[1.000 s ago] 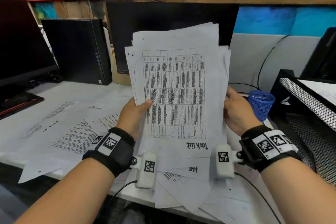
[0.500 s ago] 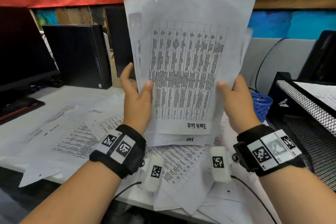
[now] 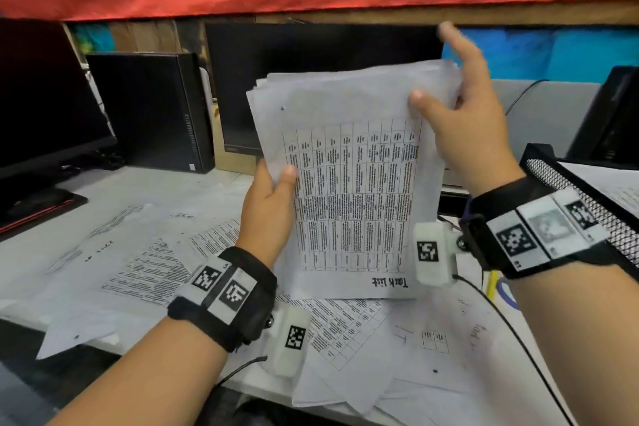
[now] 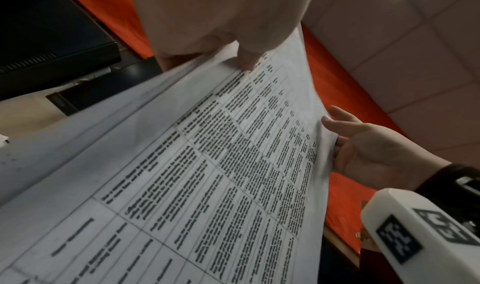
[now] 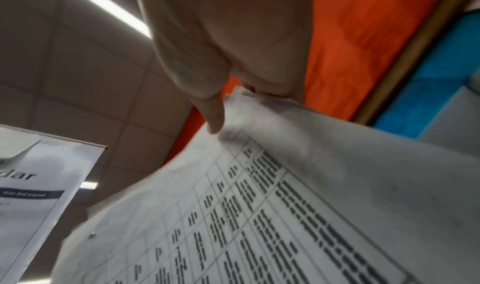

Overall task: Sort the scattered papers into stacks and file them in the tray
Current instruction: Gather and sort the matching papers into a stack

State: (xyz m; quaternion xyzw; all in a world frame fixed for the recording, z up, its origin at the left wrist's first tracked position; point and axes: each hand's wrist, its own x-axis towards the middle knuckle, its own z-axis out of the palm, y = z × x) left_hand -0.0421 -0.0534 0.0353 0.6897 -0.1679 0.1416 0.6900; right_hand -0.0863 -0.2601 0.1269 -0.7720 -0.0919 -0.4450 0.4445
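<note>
Stack (image 3: 349, 183) squaring under way, upright above the table (image 3: 103, 197).

Left hand (image 3: 268, 214) is pinching its left edge; right hand (image 3: 463, 128) is pinching the top right corner, forefinger spread. Likely next: evening the edges, then carrying it right to the mesh tray (image 3: 587, 204).

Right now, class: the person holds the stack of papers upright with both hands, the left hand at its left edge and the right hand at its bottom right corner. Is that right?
Not quite. The head view shows the right hand at the top right corner of the stack of papers, not the bottom; the left hand grips the left edge.
</note>
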